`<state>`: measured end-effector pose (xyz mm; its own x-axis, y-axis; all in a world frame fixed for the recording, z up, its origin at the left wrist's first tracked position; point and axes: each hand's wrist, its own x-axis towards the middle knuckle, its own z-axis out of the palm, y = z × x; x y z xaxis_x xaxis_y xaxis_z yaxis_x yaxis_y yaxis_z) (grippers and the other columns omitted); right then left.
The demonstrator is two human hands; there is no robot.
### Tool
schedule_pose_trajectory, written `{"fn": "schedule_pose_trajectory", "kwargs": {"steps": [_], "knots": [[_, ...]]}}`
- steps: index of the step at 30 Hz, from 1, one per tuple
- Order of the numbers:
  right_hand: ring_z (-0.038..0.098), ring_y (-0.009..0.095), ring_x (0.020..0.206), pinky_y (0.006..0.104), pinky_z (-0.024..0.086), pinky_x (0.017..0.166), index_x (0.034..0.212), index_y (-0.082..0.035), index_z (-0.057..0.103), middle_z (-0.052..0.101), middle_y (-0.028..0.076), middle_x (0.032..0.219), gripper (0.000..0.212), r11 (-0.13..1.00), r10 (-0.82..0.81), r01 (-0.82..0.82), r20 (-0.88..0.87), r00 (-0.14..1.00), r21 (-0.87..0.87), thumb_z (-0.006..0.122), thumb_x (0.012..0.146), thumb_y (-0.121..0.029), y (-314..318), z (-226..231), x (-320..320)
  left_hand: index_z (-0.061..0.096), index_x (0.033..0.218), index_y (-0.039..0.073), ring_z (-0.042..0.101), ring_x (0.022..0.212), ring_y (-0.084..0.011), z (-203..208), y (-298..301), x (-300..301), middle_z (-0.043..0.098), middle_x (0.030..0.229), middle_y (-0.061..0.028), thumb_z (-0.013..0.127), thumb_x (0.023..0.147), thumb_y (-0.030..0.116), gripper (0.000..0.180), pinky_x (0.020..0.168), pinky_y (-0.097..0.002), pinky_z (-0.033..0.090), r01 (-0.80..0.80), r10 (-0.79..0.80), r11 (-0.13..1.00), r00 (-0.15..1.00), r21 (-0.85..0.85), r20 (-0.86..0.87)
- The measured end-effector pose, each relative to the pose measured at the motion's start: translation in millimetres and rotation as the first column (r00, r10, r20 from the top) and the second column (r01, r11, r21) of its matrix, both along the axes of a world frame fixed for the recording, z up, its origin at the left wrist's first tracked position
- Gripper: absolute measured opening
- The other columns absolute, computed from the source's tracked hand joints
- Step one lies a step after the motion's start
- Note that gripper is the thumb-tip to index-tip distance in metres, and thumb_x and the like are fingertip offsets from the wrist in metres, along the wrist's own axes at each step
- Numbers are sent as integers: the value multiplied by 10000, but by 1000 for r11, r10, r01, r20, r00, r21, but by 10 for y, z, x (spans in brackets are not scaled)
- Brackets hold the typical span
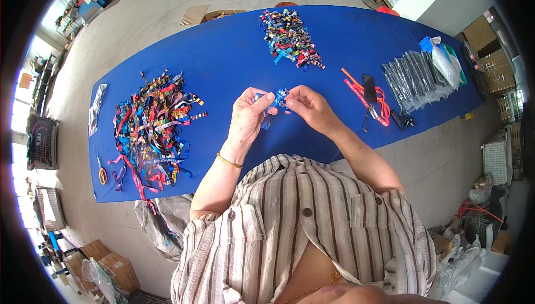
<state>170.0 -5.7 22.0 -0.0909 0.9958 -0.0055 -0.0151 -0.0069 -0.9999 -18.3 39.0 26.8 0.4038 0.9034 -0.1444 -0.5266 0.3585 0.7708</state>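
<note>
Both my hands are raised over the blue table (223, 58) and pinch a small blue patterned ribbon bow (277, 101) between them. My left hand (248, 117) grips its left end, a gold bangle on that wrist. My right hand (308, 107) holds the bow's right side with thumb and fingers. A big loose heap of multicoloured ribbon strips (153, 128) lies on the table to the left. A pile of finished little bows (290, 39) sits at the far side.
Orange and red straps with a black phone (369, 88) lie to the right, beside a stack of clear plastic bags (415, 78). Yellow-handled scissors (102, 174) rest near the table's left edge. Cardboard boxes (111, 268) and a plastic sack stand on the floor at lower left.
</note>
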Motion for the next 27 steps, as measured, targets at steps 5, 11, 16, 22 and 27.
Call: {"fn": "schedule_pose_trajectory", "kwargs": {"steps": [5,11,16,22,27], "knots": [[590,57,858,220,480,742,1048,-27,580,625,17,924,122,1000,-15,15,-26,1000,-7,594,942,-87,5,131,16,581,885,24,582,614,-111,29,-27,40,624,780,-52,668,900,51,91,590,-261,518,51,-49,998,997,41,-62],[606,92,894,263,494,793,1078,-27,597,634,40,977,173,992,57,-58,17,998,112,617,915,-81,118,164,179,593,868,39,549,601,-76,-25,-11,94,603,734,-19,712,872,77,125,573,-227,479,127,-93,983,965,131,-244],[600,131,939,285,472,874,1031,-15,635,632,51,1024,169,948,167,-250,363,917,195,655,881,-90,190,509,110,597,927,33,515,600,-57,70,-83,144,602,746,6,724,851,77,155,554,-206,420,227,-165,966,908,122,-385],[604,178,844,319,490,798,841,-14,652,640,72,890,115,928,97,-227,396,913,297,693,853,-121,274,378,121,606,1000,31,563,636,-69,-10,-85,173,626,805,6,696,874,100,170,590,-202,446,297,-249,948,917,116,-312],[610,145,839,295,494,762,845,-5,653,645,70,901,96,943,88,-178,303,949,282,686,860,-93,288,403,97,591,1053,6,648,704,-119,-47,-91,146,636,843,-21,654,896,39,173,691,-245,533,298,-281,952,943,75,-181]]}}
